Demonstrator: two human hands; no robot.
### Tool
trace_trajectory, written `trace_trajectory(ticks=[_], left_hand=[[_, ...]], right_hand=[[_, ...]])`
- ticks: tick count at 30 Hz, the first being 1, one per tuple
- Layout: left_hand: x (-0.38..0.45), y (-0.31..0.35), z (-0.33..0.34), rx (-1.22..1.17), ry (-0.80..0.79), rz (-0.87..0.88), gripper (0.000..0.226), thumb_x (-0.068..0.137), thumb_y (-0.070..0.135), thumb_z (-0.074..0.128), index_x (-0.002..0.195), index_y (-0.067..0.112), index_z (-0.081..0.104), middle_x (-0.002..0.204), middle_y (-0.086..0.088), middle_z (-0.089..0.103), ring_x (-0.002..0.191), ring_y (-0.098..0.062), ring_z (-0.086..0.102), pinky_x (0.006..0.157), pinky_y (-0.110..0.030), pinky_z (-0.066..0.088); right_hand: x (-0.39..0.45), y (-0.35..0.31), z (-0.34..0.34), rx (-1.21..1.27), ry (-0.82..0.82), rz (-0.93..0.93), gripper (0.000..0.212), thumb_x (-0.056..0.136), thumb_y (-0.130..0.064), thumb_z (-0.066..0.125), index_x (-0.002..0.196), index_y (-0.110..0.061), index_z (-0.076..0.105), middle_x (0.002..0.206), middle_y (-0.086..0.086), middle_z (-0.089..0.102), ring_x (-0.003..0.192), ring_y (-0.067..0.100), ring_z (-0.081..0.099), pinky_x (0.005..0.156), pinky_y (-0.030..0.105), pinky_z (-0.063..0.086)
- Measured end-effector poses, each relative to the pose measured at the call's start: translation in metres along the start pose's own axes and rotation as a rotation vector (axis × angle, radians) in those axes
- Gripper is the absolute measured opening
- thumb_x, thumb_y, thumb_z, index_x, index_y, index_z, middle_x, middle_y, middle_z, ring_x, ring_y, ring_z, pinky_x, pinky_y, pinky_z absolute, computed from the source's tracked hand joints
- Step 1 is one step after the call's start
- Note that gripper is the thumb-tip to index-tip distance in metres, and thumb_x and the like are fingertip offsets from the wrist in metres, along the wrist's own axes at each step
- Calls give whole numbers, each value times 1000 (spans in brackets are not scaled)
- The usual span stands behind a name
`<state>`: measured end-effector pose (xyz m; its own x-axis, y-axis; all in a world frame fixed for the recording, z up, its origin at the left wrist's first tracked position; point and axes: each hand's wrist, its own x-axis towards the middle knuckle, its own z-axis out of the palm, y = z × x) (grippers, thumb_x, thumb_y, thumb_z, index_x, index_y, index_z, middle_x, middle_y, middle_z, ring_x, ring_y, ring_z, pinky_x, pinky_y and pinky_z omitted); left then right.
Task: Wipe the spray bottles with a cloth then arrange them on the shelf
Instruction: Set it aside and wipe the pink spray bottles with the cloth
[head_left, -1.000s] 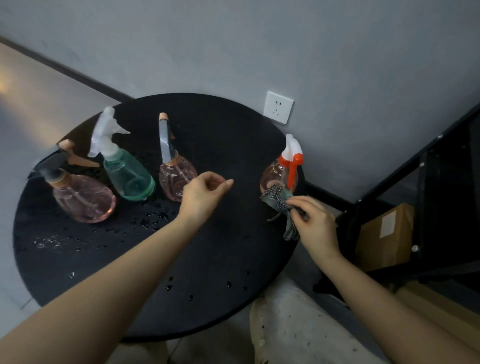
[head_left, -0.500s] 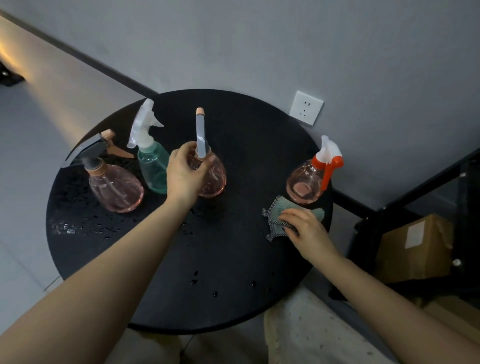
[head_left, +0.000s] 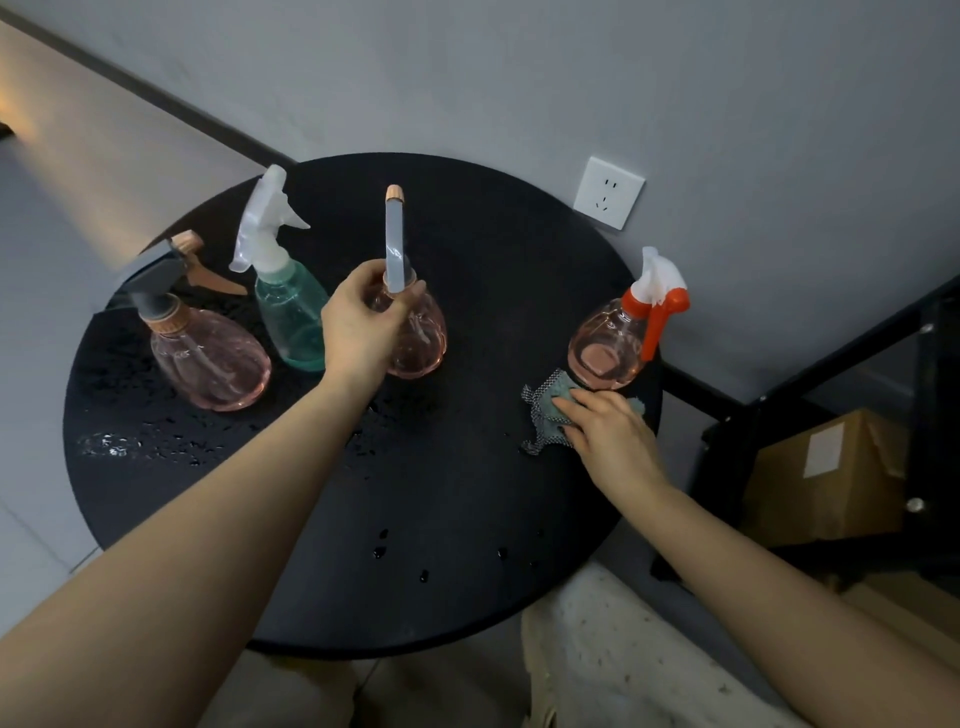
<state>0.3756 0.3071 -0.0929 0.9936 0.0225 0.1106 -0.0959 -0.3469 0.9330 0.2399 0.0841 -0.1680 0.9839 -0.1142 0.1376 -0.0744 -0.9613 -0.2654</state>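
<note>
Several spray bottles stand on a round black table (head_left: 415, 545). From the left: a pink bottle with a dark grey head (head_left: 208, 358), a teal bottle with a white head (head_left: 291, 312), a pink bottle with a tall clear nozzle (head_left: 423, 338), and at the right edge a pink bottle with an orange and white head (head_left: 610, 343). My left hand (head_left: 358, 327) is closed around the neck of the tall-nozzle bottle, which stands on the table. My right hand (head_left: 608, 431) lies on a grey-green cloth (head_left: 548, 410) flat on the table, just in front of the orange-head bottle.
Water drops lie scattered over the table. A black metal shelf frame (head_left: 810, 374) stands to the right, with a cardboard box (head_left: 826, 478) on its lower level. A white wall socket (head_left: 608, 192) is behind the table.
My left hand reached to the tall-nozzle pink bottle and closed on its neck. My right hand lowered the cloth from in front of the orange-head bottle onto the table.
</note>
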Motion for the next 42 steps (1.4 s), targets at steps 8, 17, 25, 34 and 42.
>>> trace_trajectory(ticks=[8,17,25,34,42], left_hand=[[-9,18,-15,-141,-88,-60,10,86,29,67,92,33,62,90,10,67,92,-8,64,79,-20,51],[-22,44,-52,-266,-179,-172,3,89,23,62,90,25,62,86,4,65,74,-7,65,70,-25,53],[-49,62,-96,-327,-209,-362,22,87,29,63,105,18,62,92,0,67,76,-14,68,66,-32,53],[-68,71,-128,-447,-238,-474,19,87,34,62,97,18,62,71,8,67,55,-6,64,64,-32,53],[-70,74,-147,-319,-345,-378,13,93,26,55,91,17,64,68,9,71,56,-2,65,53,-17,50]], right_hand=[[5,3,-14,-196,-34,-207,52,34,6,91,83,-7,76,79,9,74,67,26,70,43,30,53],[6,-26,-58,327,53,247,28,88,-9,65,115,-14,68,113,12,68,105,30,62,93,35,49],[15,-91,-124,649,15,222,26,89,-10,63,114,-14,68,106,-2,69,95,4,61,79,10,43],[11,-139,-142,872,30,108,26,87,-6,65,109,-17,70,103,-7,71,99,4,66,91,31,53],[3,-147,-163,988,44,1,38,88,-1,62,89,-38,71,85,-19,72,84,0,68,68,15,52]])
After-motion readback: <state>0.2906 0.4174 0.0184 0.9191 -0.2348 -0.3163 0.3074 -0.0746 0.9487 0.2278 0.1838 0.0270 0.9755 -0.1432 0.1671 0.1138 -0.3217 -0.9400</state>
